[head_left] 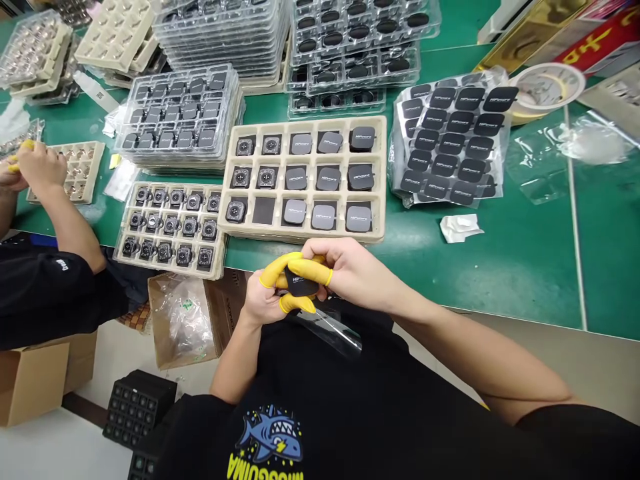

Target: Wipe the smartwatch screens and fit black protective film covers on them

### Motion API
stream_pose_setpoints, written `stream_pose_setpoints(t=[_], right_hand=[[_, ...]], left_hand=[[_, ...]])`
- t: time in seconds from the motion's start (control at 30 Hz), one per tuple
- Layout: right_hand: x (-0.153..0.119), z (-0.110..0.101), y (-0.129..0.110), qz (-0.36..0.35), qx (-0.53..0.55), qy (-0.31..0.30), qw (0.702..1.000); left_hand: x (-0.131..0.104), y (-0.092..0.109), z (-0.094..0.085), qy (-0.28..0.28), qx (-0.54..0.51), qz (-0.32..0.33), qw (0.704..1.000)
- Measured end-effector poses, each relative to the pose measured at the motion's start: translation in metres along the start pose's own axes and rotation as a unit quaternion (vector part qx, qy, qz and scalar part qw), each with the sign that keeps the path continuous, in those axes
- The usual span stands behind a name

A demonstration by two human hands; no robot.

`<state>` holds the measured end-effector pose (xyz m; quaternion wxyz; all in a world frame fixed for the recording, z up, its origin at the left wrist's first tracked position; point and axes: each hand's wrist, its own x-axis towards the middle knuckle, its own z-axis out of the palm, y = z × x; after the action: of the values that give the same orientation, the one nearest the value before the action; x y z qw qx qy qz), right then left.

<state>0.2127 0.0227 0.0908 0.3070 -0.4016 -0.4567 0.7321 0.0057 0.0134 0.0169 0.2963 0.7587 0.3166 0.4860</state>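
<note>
My left hand (273, 293), with yellow finger cots, holds a black square piece (300, 283) with light lettering in front of my body. On the piece's upper right, the fingers of my right hand (340, 270) press against it, one in a yellow cot. A clear plastic strip (335, 333) hangs just below my hands. Beyond them lies a beige tray (305, 235) of watch bodies and grey lettered squares; one front-row compartment shows only a flat dark bottom. Left of it sits a smaller tray (218, 267) of watch bodies.
Sheets of black lettered stickers (445, 143) lie right of the tray, near crumpled paper (460, 228) and a tape roll (547, 87). Clear tray stacks (175, 120) stand behind. At left, another person's hands (43, 167) work by a tray. A cardboard box (185, 320) is below the table edge.
</note>
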Motion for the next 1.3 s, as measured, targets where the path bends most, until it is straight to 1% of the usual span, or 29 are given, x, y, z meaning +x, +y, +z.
stream_pose_setpoints(t=[0.1,0.23,0.3,0.37,0.5,0.57,0.63,0.7,0.77,0.83,0.87,0.93,0.97,1.03,1.17,1.23,1.3], right_hand=[[0.003,0.0,-0.001,-0.008,-0.029,0.006,1.0],[0.003,0.0,-0.004,-0.012,-0.07,-0.001,0.997],[0.003,0.001,-0.005,-0.015,-0.102,-0.008,0.995],[0.006,0.003,-0.006,-0.024,-0.147,-0.007,0.989],[0.018,0.012,-0.005,-0.043,-0.205,-0.015,0.978],[0.028,0.019,-0.006,-0.047,-0.215,-0.031,0.975],[0.04,0.025,-0.009,-0.067,-0.237,-0.036,0.968],[0.054,0.029,-0.012,-0.098,-0.275,-0.023,0.956],[0.07,0.027,-0.015,-0.133,-0.313,0.017,0.94],[0.086,0.02,-0.015,-0.156,-0.356,0.087,0.917],[0.093,0.016,-0.013,-0.164,-0.384,0.127,0.9],[0.106,0.007,-0.007,-0.174,-0.45,0.193,0.854],[0.111,0.003,-0.003,-0.179,-0.479,0.209,0.833],[0.118,-0.002,0.007,-0.192,-0.522,0.223,0.801],[0.123,-0.007,0.019,-0.187,-0.567,0.278,0.752],[0.124,-0.009,0.018,-0.188,-0.576,0.295,0.739],[0.127,-0.008,0.012,-0.206,-0.575,0.278,0.741]], left_hand=[[-0.006,-0.004,0.0,-0.014,-0.031,-0.025,0.999],[-0.015,-0.011,-0.001,0.023,-0.067,-0.04,0.997],[-0.018,-0.013,-0.003,0.034,-0.064,-0.056,0.996],[-0.018,-0.013,-0.008,0.028,-0.048,-0.066,0.996],[-0.016,-0.012,-0.021,0.029,-0.011,-0.046,0.998],[-0.016,-0.012,-0.026,0.052,0.004,-0.038,0.998],[-0.018,-0.013,-0.029,0.085,0.009,-0.046,0.995],[-0.021,-0.014,-0.031,0.112,0.0,-0.089,0.99],[-0.023,-0.015,-0.032,0.139,-0.029,-0.153,0.978],[-0.025,-0.015,-0.034,0.178,-0.066,-0.203,0.961],[-0.026,-0.016,-0.035,0.2,-0.08,-0.215,0.953],[-0.029,-0.017,-0.038,0.228,-0.091,-0.228,0.942],[-0.031,-0.017,-0.039,0.233,-0.092,-0.237,0.939],[-0.037,-0.019,-0.04,0.23,-0.093,-0.258,0.934],[-0.048,-0.021,-0.038,0.215,-0.108,-0.273,0.931],[-0.051,-0.021,-0.037,0.207,-0.113,-0.277,0.931],[-0.053,-0.021,-0.038,0.204,-0.114,-0.284,0.93]])
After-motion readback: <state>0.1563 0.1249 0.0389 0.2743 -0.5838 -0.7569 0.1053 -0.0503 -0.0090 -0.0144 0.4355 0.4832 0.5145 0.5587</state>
